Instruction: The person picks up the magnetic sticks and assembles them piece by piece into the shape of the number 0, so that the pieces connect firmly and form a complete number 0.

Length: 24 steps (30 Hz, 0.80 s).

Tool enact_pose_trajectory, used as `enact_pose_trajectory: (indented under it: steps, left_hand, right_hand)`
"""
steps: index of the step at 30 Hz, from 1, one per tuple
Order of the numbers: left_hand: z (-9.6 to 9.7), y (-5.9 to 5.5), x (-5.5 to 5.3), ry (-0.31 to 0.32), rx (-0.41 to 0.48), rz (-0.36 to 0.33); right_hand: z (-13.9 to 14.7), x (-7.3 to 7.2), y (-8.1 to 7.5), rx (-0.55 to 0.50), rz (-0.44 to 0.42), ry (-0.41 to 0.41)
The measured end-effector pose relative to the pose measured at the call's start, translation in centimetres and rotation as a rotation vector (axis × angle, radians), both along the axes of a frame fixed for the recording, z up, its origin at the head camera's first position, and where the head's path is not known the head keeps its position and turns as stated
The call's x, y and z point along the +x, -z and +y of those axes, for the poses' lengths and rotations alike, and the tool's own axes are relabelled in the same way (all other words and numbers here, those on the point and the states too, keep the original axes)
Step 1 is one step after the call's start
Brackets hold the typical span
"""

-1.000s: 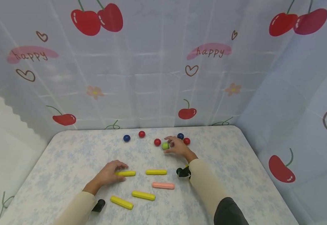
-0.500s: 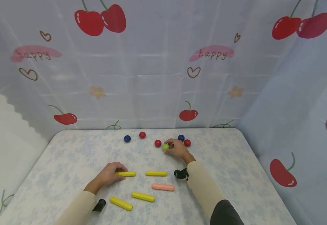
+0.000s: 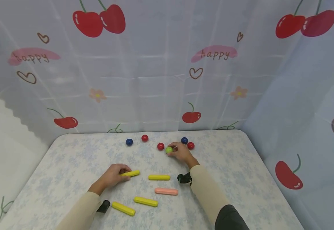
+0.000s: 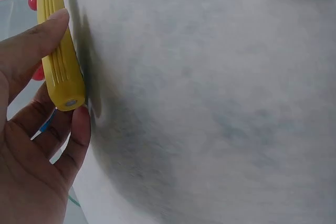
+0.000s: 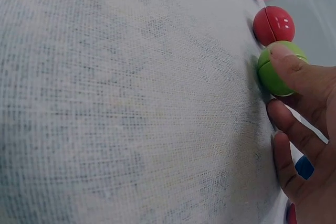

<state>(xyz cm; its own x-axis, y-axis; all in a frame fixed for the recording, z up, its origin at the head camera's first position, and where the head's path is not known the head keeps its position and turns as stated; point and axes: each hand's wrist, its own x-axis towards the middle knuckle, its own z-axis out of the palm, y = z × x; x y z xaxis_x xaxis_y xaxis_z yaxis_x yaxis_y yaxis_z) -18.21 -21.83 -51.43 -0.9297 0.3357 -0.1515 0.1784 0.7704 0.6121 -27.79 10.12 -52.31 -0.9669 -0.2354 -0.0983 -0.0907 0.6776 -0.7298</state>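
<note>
with your half-closed left hand (image 3: 115, 174) pinching the yellow bar (image 3: 133, 173) left of a second bar (image 3: 159, 177), and your half-closed right hand (image 3: 182, 152) pinching the green ball (image 3: 168, 150) just beside a red ball (image 3: 160, 146) toward the back of the table (image 3: 238, 179), apply light, even pressure so neither should slip.

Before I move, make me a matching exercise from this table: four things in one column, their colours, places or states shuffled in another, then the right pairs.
Things:
1. left hand
2. right hand
3. pink stick
4. leftmost ball

Matches:
A. is blue
B. grips the green ball
C. lies among loose yellow sticks
D. holds a yellow stick

Right pairs: 1-D, 2-B, 3-C, 4-A.
</note>
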Motion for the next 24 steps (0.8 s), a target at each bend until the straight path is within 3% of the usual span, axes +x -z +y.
enact_pose_trajectory:
  steps: [9,16,24]
  left_hand:
    - [3.5,-1.1,-2.5,-0.02,-0.041,-0.025]
    - [6.3,-1.7,-4.5,0.02,-0.098,-0.006]
    - [8.5,-1.6,-6.4,0.05,-0.207,-0.006]
  right_hand:
    - [0.4,0.0,0.0,-0.005,-0.014,0.015]
    - [0.4,0.0,0.2,-0.017,-0.023,0.0]
    - [0.2,0.1,0.1,-0.023,-0.02,0.014]
